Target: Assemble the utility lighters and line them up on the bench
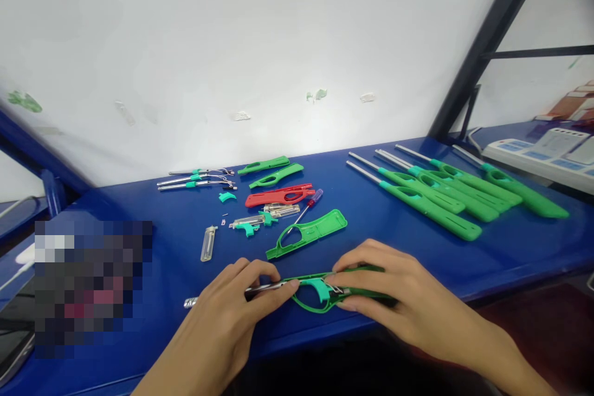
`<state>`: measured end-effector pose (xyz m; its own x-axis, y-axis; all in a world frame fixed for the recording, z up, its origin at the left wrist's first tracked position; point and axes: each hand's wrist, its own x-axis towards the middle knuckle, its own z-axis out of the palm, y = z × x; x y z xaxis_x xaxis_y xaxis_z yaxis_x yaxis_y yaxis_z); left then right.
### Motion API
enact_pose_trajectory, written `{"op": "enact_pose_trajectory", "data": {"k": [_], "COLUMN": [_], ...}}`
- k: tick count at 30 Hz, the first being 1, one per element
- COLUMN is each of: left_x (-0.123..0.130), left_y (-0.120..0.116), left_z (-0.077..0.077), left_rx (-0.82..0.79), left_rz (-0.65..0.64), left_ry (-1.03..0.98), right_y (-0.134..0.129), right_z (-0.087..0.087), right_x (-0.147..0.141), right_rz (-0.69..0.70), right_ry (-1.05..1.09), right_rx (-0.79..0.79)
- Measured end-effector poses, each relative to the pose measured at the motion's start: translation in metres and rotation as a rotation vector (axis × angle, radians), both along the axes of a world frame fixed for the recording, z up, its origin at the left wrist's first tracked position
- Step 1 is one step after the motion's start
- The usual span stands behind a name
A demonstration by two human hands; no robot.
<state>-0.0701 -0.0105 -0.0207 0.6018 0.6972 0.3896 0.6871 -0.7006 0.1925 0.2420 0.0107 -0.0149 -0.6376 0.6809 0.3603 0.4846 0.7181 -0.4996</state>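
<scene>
Near the table's front edge lies a green lighter shell (pixel 320 307) with a teal trigger (pixel 321 289) and thin wires inside its open side. My left hand (pixel 241 303) is closed round the metal tube (pixel 190 302) where it meets the shell's left end. The fingers of my right hand (pixel 394 288) grip the shell's right part, close to the wires. Just beyond my hands rests a separate green shell half (pixel 320 229), inner side up. A purple-handled screwdriver (pixel 315 198) lies partly beneath or behind it.
Finished-looking green lighters (pixel 431 207) lie at the right. Farther back are a red shell (pixel 278 196), green shells (pixel 276 175) and metal tubes with wires (pixel 197 183). A clear fuel tank (pixel 208 244) stands out left of centre. A phone (pixel 16 340) is at the left edge.
</scene>
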Motion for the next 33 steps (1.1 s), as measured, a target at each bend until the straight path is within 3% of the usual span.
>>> {"op": "enact_pose_trajectory", "data": {"k": [8,18,22,27,33], "left_x": [0.003,0.007,0.006,-0.015,-0.032], "left_y": [-0.005,-0.003,-0.003,0.008,0.031], "left_z": [0.013,0.012,0.015,0.022,0.033], "left_rx": [-0.012,0.004,0.011,0.172,0.219], "left_rz": [0.037,0.054,0.114,0.266,0.367], "left_ry": [0.064,0.004,-0.042,-0.094,0.047], "right_y": [0.000,-0.002,-0.003,-0.003,-0.005], "right_z": [-0.002,-0.005,-0.004,-0.007,-0.011], "right_x": [0.001,0.004,0.004,0.003,0.005], "right_rz": [-0.011,-0.164,-0.195,-0.236,-0.312], "right_ry": [-0.026,0.016,0.050,0.054,0.038], "right_rx": [0.015,0.019,0.019,0.039,0.153]}}
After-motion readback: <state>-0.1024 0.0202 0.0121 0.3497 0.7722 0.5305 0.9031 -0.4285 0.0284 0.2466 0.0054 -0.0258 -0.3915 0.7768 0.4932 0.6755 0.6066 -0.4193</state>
